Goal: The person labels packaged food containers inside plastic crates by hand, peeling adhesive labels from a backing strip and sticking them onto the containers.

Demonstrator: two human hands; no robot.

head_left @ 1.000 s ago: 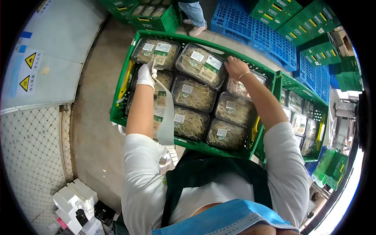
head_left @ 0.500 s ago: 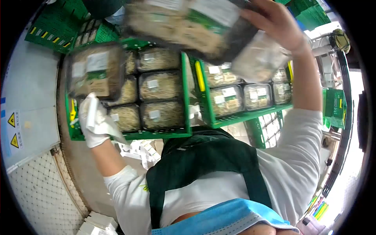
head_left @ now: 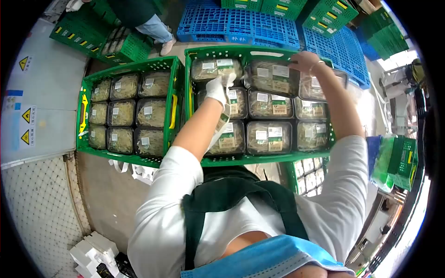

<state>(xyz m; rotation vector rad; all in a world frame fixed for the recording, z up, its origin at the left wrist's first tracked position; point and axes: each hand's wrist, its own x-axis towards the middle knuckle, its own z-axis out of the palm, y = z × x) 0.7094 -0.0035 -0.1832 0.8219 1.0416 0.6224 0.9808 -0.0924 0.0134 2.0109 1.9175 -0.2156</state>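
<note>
My left hand (head_left: 216, 89), in a white glove, is closed on a strip of labels (head_left: 224, 121) that hangs down over the packs. It is just below the back-left plastic food tray (head_left: 208, 68) in the right-hand green crate (head_left: 264, 160). My bare right hand (head_left: 306, 62) has its fingers at the right end of the back-middle food tray (head_left: 269, 78). Beside it, another food tray (head_left: 315, 89) sits tilted under my wrist. These black trays hold pale stringy food under clear film, with white and green-tan labels.
On the left stands another green crate (head_left: 126, 156) of trays with small white labels. Behind are blue pallets (head_left: 238, 24) and stacked green crates (head_left: 324, 16). Another person's leg (head_left: 156, 28) shows at the back left. A lower crate of trays (head_left: 309, 176) is below the right-hand crate.
My view has shifted right. The trays held up in the air are now down in the right-hand crate, and my left hand has moved from the left crate to the right one.
</note>
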